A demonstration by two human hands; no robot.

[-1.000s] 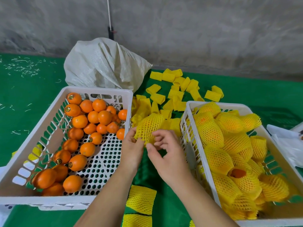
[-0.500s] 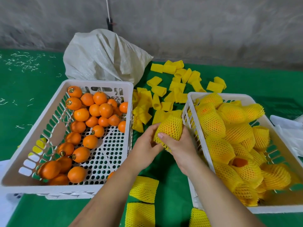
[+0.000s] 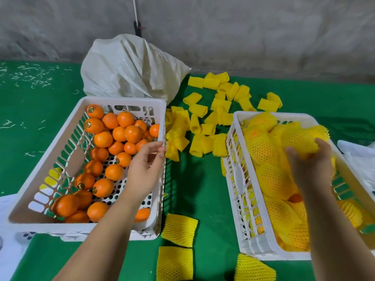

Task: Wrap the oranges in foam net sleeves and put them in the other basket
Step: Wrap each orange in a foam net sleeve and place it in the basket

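Foam-wrapped orange [image 3: 300,141] in your right hand [image 3: 310,165] could roll from its loose hold; your empty left hand [image 3: 145,169] hangs open

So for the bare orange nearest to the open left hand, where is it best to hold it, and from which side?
Grip that orange across its round middle, coming from above and slightly right, where the left hand hovers open. Its top is uncovered, while neighbouring oranges crowd its far side.

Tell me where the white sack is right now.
In the head view the white sack sits at the back left on the green mat, against the grey wall, just behind the basket of bare oranges.
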